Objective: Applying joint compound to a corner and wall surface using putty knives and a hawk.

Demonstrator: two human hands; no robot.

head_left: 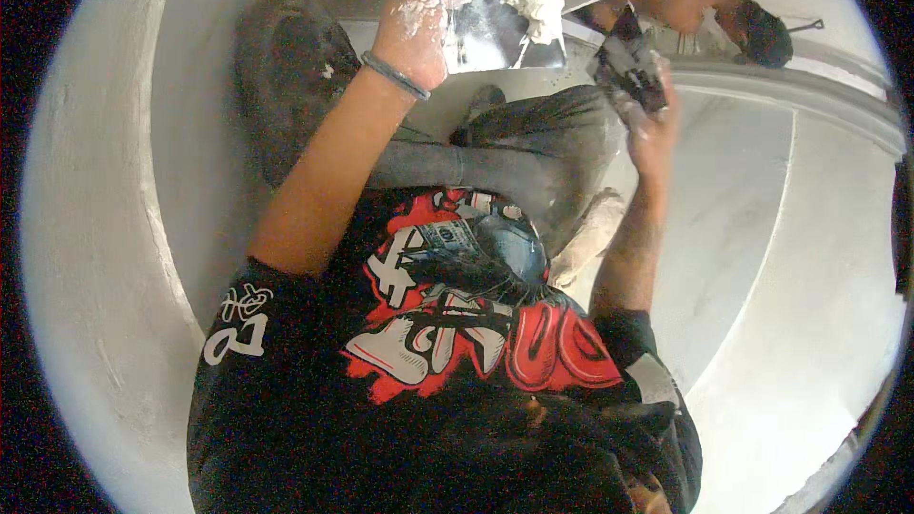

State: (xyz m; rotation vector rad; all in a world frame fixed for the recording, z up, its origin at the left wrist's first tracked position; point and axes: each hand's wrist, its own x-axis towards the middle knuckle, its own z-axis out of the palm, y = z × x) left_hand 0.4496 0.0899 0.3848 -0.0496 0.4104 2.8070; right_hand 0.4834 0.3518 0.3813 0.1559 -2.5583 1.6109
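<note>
My left hand (pixel 419 24), dusted with white paste and with a grey band on the wrist, grips a shiny, flat metal plate (pixel 476 43) by its left side. On the plate's right part sits a thick lump of white putty (pixel 536 5), with smears of it elsewhere on the surface. To the right and apart from the plate, my right hand (pixel 655 112) is closed around a dark, flat putty scraper (pixel 626 52), its tip pointing up. Whitish smears mark this hand and tool, which are slightly blurred.
My legs in grey trousers (pixel 514 152) are folded beneath my arms. Pale walls curve on the left (pixel 105 200) and right (pixel 762 324). A grey moulded ledge (pixel 809 95) runs along the right. Beyond it, skin-toned and dark shapes (pixel 700 5) are unclear.
</note>
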